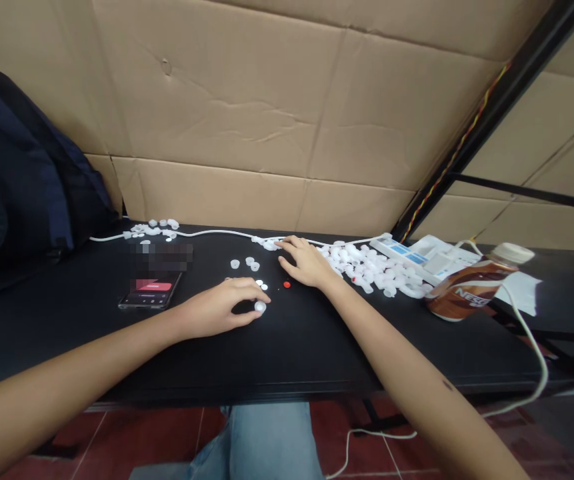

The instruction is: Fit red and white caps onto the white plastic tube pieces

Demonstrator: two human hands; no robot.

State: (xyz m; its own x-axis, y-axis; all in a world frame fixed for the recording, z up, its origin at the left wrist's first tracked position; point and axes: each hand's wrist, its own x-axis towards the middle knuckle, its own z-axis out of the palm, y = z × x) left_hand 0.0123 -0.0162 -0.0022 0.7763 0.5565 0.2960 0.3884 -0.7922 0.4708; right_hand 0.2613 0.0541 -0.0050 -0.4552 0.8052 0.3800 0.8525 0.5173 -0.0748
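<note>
My left hand [227, 305] rests low over the black table, its thumb and index finger closed on a small round white plastic cap [260, 307]. Small flat white discs [261, 285] lie just beyond those fingers. My right hand [307, 262] is open, fingers apart, reaching over the tabletop with its fingertips at a few translucent white plastic pieces [267, 244] near the back edge; whether they touch is unclear. Between the hands sits a small red disc [287, 285]. Several translucent caps [250, 262] stand a little farther back.
A large heap of white plastic pieces [371, 270] lies right of my right hand, beside a brown bottle [471, 287] and papers [434, 257]. At left are a phone [151, 291], a smaller pile [151, 230] and a dark backpack [31, 167]. A white cable [211, 232] runs along the cardboard wall [247, 133].
</note>
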